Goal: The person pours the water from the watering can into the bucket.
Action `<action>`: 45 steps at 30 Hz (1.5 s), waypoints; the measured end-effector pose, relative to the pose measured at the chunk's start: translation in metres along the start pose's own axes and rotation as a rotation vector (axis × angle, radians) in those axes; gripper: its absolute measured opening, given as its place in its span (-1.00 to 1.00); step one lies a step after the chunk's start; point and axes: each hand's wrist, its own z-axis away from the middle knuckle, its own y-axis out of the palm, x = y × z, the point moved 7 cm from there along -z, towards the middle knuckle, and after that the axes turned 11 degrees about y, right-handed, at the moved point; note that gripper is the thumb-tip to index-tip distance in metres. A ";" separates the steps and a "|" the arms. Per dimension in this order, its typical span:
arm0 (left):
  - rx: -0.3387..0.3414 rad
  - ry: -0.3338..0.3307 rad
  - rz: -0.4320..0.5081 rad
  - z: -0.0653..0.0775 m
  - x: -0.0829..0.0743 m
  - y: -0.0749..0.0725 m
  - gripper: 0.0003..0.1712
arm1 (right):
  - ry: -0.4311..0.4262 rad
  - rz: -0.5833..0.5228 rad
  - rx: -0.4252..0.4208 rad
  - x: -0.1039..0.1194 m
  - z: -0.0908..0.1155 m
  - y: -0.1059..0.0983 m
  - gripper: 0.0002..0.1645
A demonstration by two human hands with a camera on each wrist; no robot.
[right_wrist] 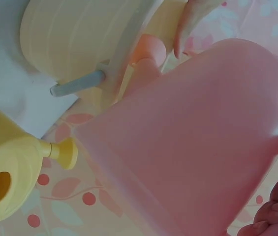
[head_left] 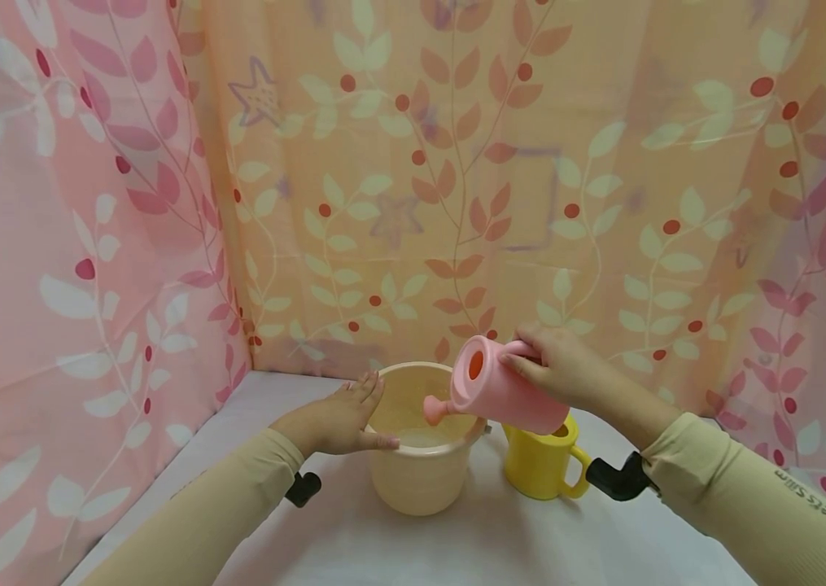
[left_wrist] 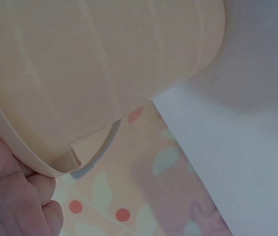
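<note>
My right hand [head_left: 559,366] grips the handle of a pink toy watering can [head_left: 508,399], holding it tilted above a cream bucket [head_left: 420,484]. The can's sprinkler head [head_left: 436,409] points down into the bucket's mouth. At the left of the rim, my left hand [head_left: 339,419] rests with its fingers extended and its thumb spread along the near edge. In the left wrist view, fingertips [left_wrist: 43,189] show right at the bucket's rim [left_wrist: 11,130]. Under the pink can stands a yellow watering can [head_left: 533,464], its top partly hidden.
Everything stands on a white-covered table [head_left: 354,545]. Leaf-patterned curtains [head_left: 398,179] hang behind it and on both sides. A grey bucket handle [right_wrist: 77,83] juts from the rim near the yellow can. Black camera mounts [head_left: 618,478] sit at both wrists.
</note>
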 end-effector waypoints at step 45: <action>0.006 -0.007 0.011 0.001 -0.001 -0.002 0.26 | -0.047 0.061 -0.001 0.008 -0.004 -0.003 -0.79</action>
